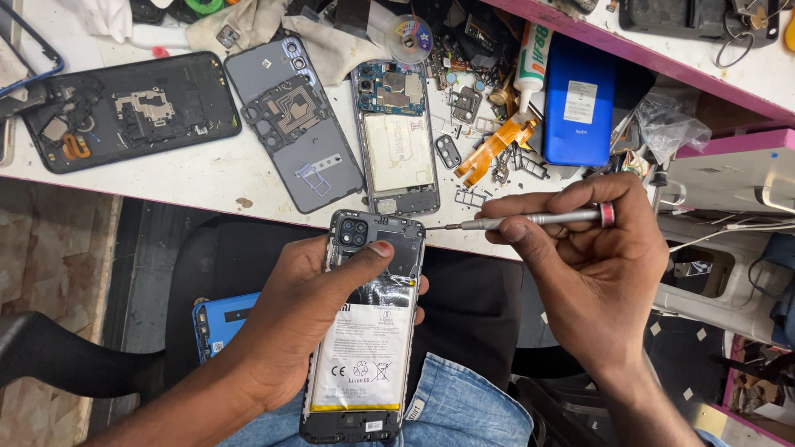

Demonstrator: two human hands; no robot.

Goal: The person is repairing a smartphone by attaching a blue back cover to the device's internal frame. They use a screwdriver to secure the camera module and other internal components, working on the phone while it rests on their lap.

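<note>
Opened smartphone (368, 331), its back cover removed and its white battery exposed, is held upright over the lap, just below the edge of the white workbench (207, 178). It is clamped by the left hand (302, 323), whose palm is wrapped around the left side of the body while the thumb is pressed across the dark upper plate, just beside the camera block; fingertips are seen curling round the far right edge. Beneath that grip, denim-covered knees are seen, and a blue phone back cover (219, 323) is lying just left of the wrist.

A slim silver precision screwdriver (530, 220) with a red ring at its cap is pinched in the right hand (580, 265), the fingers closed tightly around its shaft. It is held level, its tip pointed left and brought close to the upper right corner of the held phone; whether the tip is touching cannot be told.

Beyond the two grips, other parts are spread across the bench. Directly above the held phone, a second disassembled phone (397, 136) with its circuit board showing is laid, and a grey back cover (298, 124) is placed just left of it. Further left, well apart from the hands, a black phone frame (128, 108) is laid. Above the screwdriver hand, an orange flex cable (497, 145), a white glue tube (532, 58) and a blue phone (580, 99) are grouped among loose metal brackets.
</note>
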